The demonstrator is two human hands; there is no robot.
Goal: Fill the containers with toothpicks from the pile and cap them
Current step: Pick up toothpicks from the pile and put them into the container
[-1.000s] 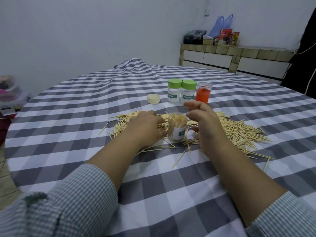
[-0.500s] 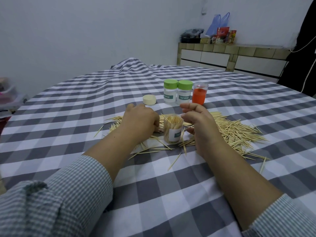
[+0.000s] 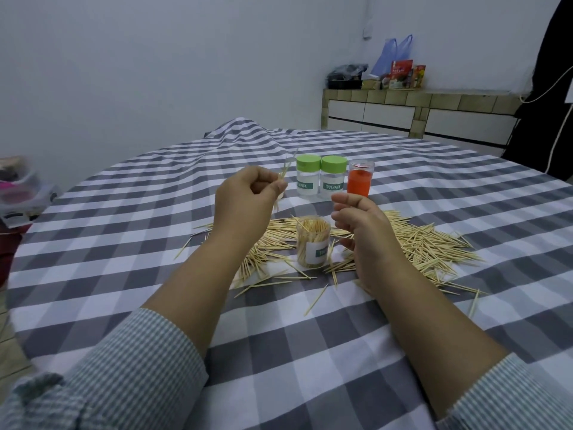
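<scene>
An uncapped clear container (image 3: pixel 312 242), packed with toothpicks, stands upright in the toothpick pile (image 3: pixel 415 243) on the checked tablecloth. My left hand (image 3: pixel 245 200) is raised above and to the left of it, pinching a few toothpicks (image 3: pixel 65 173) between thumb and fingers. My right hand (image 3: pixel 362 228) hovers just right of the container with curled fingers; I see nothing in it. Two green-capped containers (image 3: pixel 321 180) and an orange container (image 3: pixel 359 180) stand behind. The cream cap is hidden behind my left hand.
The round table (image 3: pixel 310 352) has a grey and white checked cloth. Loose toothpicks (image 3: pixel 316 299) lie scattered in front of the pile. A tiled counter (image 3: pixel 418 113) with bags stands at the back right. A plastic box (image 3: pixel 21 193) sits off the table's left edge.
My left hand has lifted off the pile with a few toothpicks pinched in it. My right hand has risen slightly beside the container. The camera view has tilted up.
</scene>
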